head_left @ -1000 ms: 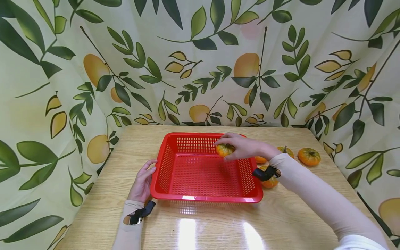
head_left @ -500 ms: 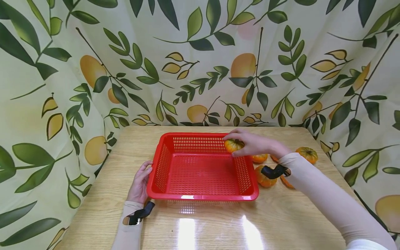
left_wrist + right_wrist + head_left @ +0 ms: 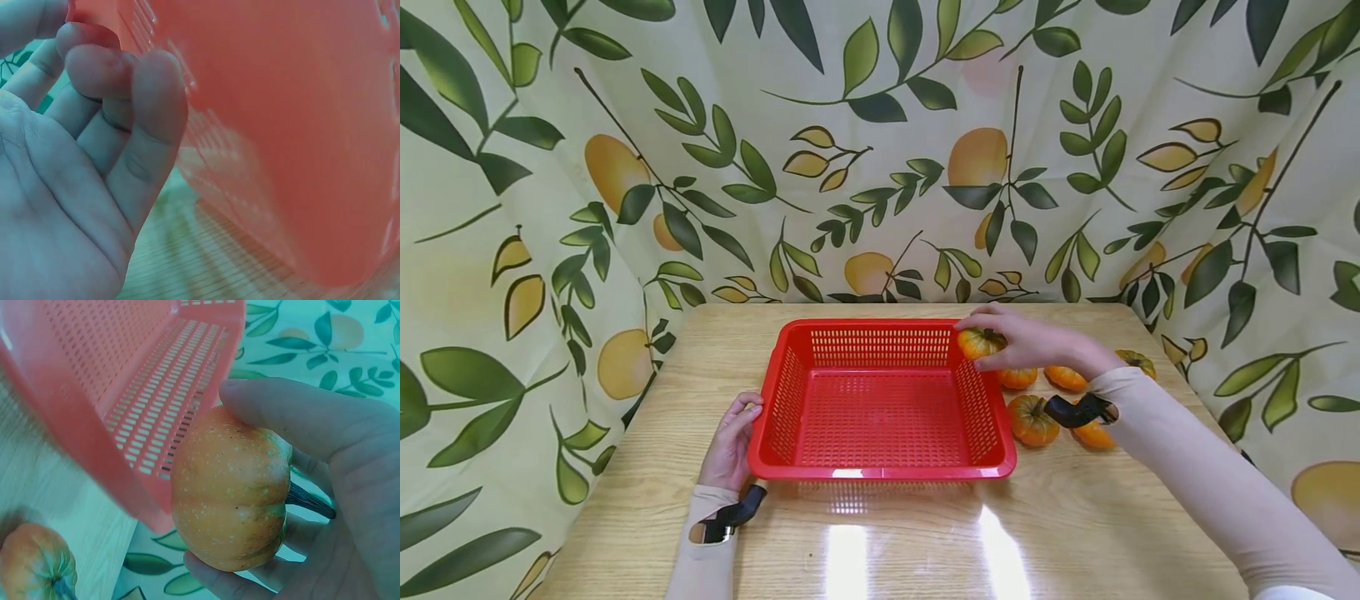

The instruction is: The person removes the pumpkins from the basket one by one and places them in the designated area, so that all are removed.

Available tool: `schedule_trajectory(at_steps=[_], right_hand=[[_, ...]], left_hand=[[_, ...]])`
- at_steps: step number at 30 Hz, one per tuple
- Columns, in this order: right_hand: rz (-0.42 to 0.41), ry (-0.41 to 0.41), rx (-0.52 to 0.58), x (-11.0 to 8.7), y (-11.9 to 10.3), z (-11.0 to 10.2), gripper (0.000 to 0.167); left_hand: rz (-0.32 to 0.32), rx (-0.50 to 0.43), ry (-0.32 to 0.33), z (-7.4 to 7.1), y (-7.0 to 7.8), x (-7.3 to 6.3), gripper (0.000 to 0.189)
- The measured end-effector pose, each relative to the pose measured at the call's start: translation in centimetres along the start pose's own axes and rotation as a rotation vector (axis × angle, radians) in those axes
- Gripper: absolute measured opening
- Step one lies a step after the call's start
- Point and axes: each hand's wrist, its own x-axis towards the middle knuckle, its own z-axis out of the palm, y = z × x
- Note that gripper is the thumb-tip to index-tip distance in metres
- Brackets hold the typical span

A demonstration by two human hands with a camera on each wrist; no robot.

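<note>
A red plastic basket [image 3: 880,473] with slotted walls stands on the table, its inside bare. At its left rim my left hand [image 3: 730,442] grips the edge with curled fingers, which the left wrist view shows close to the red wall [image 3: 269,125]. Over the basket's back right corner my right hand [image 3: 1026,340] holds a small orange pumpkin [image 3: 979,342]. In the right wrist view this pumpkin [image 3: 231,490] sits between thumb and fingers, its dark stem toward the palm. It hangs close beside the basket's rim; whether they touch I cannot tell.
Several more small pumpkins lie on the wooden table [image 3: 895,550] right of the basket, among them one near its right wall [image 3: 1033,421] and one partly behind my right wrist [image 3: 1137,361]. A curtain with leaves and fruit [image 3: 880,125] encloses the table at the back and sides.
My right hand has carried the pumpkin rightward, from above the basket's inside to its back right corner. My left hand keeps its grip on the rim. The view has turned slightly right.
</note>
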Motion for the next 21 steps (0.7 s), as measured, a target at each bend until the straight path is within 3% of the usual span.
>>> schedule_trajectory(at_steps=[5,10,21], right_hand=[[0.047,0.000,-0.001,-0.9,0.6,-0.5,0.059],[0.092,-0.002,0.032,-1.8,1.3,-1.0,0.062],[0.138,0.028,0.011,-3.5,2.9,-1.7,0.064]], left_hand=[[-0.022,0.154,0.027,0.2,0.1,-0.1,0.037],[-0.061,0.241,0.078,0.3,0.2,-0.2,0.031],[-0.047,0.242,0.089,0.5,0.3,-0.2,0.029]])
